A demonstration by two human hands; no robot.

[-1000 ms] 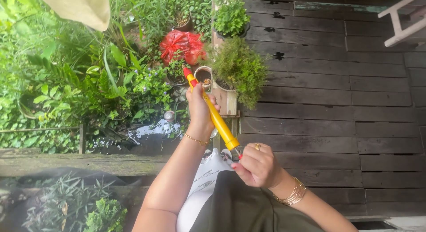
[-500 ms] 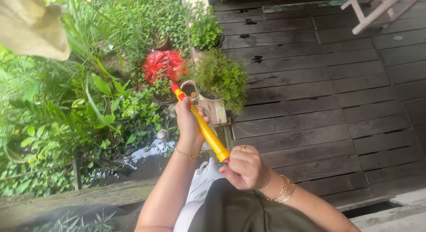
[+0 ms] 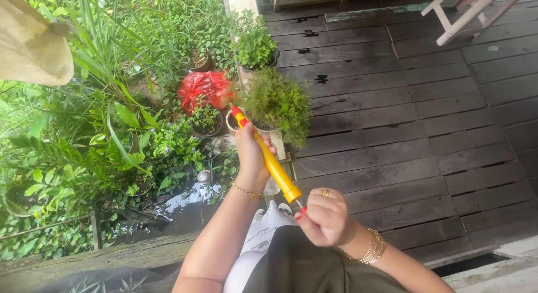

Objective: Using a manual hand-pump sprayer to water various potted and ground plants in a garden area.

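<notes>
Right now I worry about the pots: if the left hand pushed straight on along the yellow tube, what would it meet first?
Probably the small round pot just past the left hand; depth is unclear.

My left hand (image 3: 252, 153) reaches far ahead on an outstretched bare arm, fingers wrapped round the upper part of a long yellow plastic sprayer tube with a red tip (image 3: 268, 157). My right hand (image 3: 327, 219) sits nearer, just right of it, curled in a loose fist, red-nailed fingertips pinching the tube's near end. Both wrists carry thin gold bangles.
</notes>
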